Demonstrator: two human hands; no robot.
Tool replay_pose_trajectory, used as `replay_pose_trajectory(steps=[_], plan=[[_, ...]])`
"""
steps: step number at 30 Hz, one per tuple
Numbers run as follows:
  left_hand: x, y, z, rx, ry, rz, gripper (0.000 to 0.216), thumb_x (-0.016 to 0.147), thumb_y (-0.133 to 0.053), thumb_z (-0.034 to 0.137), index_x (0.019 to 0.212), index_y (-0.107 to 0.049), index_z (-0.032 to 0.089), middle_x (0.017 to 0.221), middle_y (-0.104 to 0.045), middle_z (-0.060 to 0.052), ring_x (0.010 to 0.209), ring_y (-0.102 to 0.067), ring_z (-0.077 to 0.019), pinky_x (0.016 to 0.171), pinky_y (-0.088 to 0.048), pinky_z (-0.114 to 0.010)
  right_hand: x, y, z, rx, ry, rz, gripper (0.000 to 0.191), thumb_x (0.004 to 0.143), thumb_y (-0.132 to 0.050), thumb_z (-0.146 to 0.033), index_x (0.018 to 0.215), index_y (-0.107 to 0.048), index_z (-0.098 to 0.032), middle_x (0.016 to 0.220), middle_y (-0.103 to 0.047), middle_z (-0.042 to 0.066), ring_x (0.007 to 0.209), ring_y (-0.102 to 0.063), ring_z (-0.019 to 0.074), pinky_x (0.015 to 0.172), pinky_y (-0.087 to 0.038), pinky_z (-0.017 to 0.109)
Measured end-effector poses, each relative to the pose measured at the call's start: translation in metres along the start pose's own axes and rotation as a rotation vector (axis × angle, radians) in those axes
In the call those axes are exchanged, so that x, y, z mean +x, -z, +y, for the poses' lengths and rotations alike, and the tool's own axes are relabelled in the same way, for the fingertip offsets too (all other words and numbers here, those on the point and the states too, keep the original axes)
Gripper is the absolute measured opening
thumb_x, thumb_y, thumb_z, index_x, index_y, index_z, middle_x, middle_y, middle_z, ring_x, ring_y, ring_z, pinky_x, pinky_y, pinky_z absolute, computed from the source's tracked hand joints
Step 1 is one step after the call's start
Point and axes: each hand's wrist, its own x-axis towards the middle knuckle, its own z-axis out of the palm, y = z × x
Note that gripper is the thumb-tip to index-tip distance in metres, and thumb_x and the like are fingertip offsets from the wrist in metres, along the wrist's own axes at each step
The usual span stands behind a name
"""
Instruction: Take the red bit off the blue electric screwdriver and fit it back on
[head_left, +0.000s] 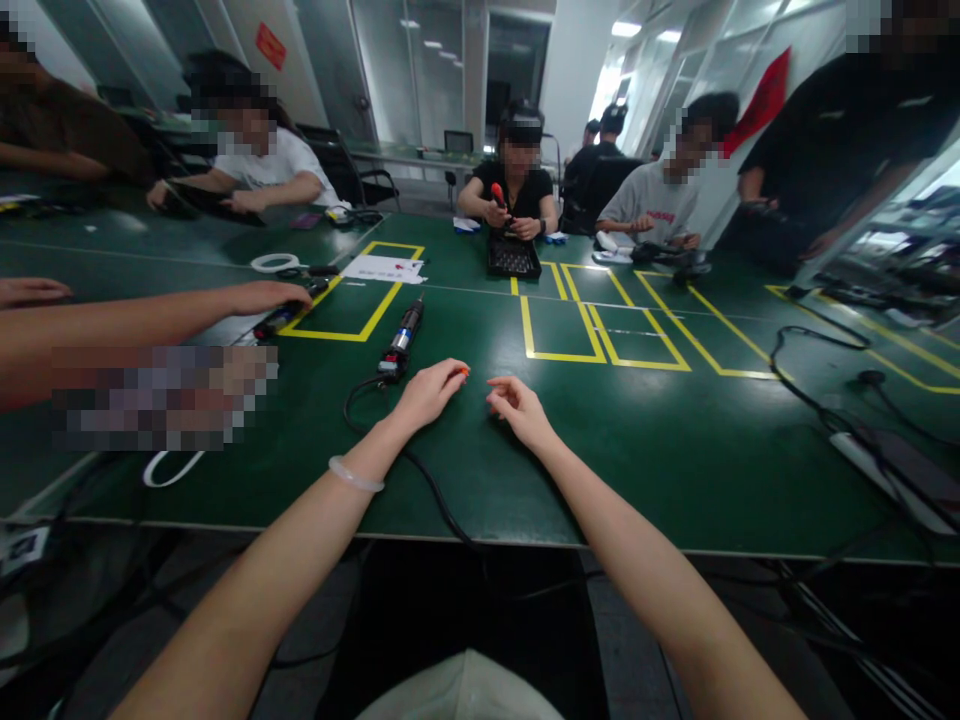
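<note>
Left hand (429,393) was over the near part of the counter (652,470), thumb and fingertips together on a small orange bit (465,371), too small to identify. Right hand (523,408) was just beside, fingers curled; could not tell whether the tips met, and saw nothing in them.

My judgement: the bit wanted a light pinch by its edge, leaving most of it uncovered, with both hands low over bare green, where a dropped piece would show.

Driver (405,332) lay just beyond the left hand, tip pointing away. Its cord (442,495) looped back under the left arm (300,530) and over the near edge: a likely snag. Farther off, yellow tape (566,356) outlines, with paper (379,268) across one. To the left, a co-worker's hand (266,297) was at another tool (279,320). Opposite, someone held a red tool (497,193) above a black box (514,270).
</note>
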Motion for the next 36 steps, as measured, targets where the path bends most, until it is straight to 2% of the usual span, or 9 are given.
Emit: replay_pose_trajectory(steps=[3,7,10,14,19,24,27,31,36], plan=[[-0.001,-0.018,0.015,-0.349,-0.009,-0.186,0.044,0.098,-0.042,0.044,0.13,-0.056,0.017,0.085,-0.066,-0.002,0.079,-0.064,-0.0162,0.078,-0.05,-0.03,0.0,0.001,-0.002,0.042,-0.023,0.01,0.035,0.082,-0.064,-0.042,0.108,-0.058,-0.02,0.081,-0.066,0.0,0.069,-0.061,0.0132,0.059,-0.048,0.025],[-0.003,-0.028,0.019,-0.56,0.019,-0.266,0.056,0.094,-0.05,0.047,0.14,-0.045,0.015,0.076,-0.061,0.002,0.073,-0.061,-0.0143,0.072,-0.049,-0.029,0.0,0.002,-0.006,0.07,-0.023,-0.078,0.033,0.083,-0.067,-0.049,0.093,-0.057,-0.02,0.077,-0.068,0.001,0.069,-0.063,0.0139,0.062,-0.049,0.026],[-0.003,-0.029,0.016,-0.624,0.06,-0.263,0.051,0.091,-0.056,0.048,0.129,-0.049,0.015,0.075,-0.062,0.002,0.071,-0.06,-0.0138,0.071,-0.049,-0.029,0.0,0.003,-0.005,0.082,-0.012,-0.11,0.035,0.081,-0.068,-0.051,0.092,-0.056,-0.02,0.076,-0.067,0.001,0.068,-0.062,0.0142,0.063,-0.05,0.027],[0.0,-0.029,0.012,-0.658,0.111,-0.211,0.036,0.084,-0.063,0.048,0.1,-0.057,0.016,0.08,-0.064,-0.001,0.072,-0.061,-0.0138,0.072,-0.049,-0.03,0.002,0.003,-0.002,0.036,0.044,-0.063,0.032,0.079,-0.069,-0.046,0.092,-0.053,-0.021,0.079,-0.062,-0.001,0.065,-0.058,0.012,0.062,-0.049,0.026],[-0.003,-0.025,0.015,-0.52,0.05,-0.15,0.032,0.082,-0.065,0.046,0.094,-0.061,0.017,0.088,-0.065,-0.002,0.08,-0.061,-0.0153,0.075,-0.048,-0.029,0.002,0.003,0.0,0.014,0.039,-0.007,0.03,0.081,-0.067,-0.044,0.096,-0.056,-0.02,0.085,-0.063,0.0,0.067,-0.056,0.0117,0.059,-0.046,0.024],[-0.004,-0.015,0.019,-0.322,-0.003,-0.158,0.033,0.088,-0.056,0.049,0.099,-0.061,0.019,0.095,-0.068,-0.004,0.088,-0.064,-0.0191,0.082,-0.051,-0.034,0.0,0.003,-0.002,-0.081,0.042,-0.028,0.021,0.081,-0.066,-0.039,0.085,-0.062,-0.019,0.077,-0.064,0.0,0.067,-0.056,0.0131,0.064,-0.047,0.026],[-0.002,0.003,0.014,0.061,-0.037,0.036,0.038,0.095,-0.045,0.049,0.112,-0.062,0.019,0.119,-0.066,-0.009,0.115,-0.058,-0.0253,0.105,-0.042,-0.042,-0.001,0.003,-0.004,-0.092,0.046,-0.022,0.02,0.08,-0.066,-0.038,0.085,-0.063,-0.019,0.077,-0.065,0.0,0.067,-0.057,0.0134,0.065,-0.047,0.027],[0.0,0.032,-0.011,0.482,0.214,0.316,0.05,0.098,-0.037,0.046,0.136,-0.053,0.018,0.149,-0.048,-0.014,0.139,-0.041,-0.0307,0.117,-0.028,-0.048,-0.002,0.003,-0.007,-0.096,0.033,-0.008,0.021,0.079,-0.068,-0.039,0.086,-0.064,-0.019,0.076,-0.064,0.0,0.067,-0.056,0.0137,0.065,-0.046,0.027],[-0.001,0.044,-0.044,0.573,0.508,0.135,0.058,0.094,-0.042,0.056,0.137,-0.053,0.018,0.135,-0.057,-0.019,0.116,-0.059,-0.036,0.094,-0.049,-0.048,-0.002,0.003,-0.008,-0.099,0.034,-0.023,0.02,0.08,-0.068,-0.038,0.084,-0.064,-0.019,0.075,-0.064,0.0,0.066,-0.056,0.0138,0.065,-0.045,0.027]])
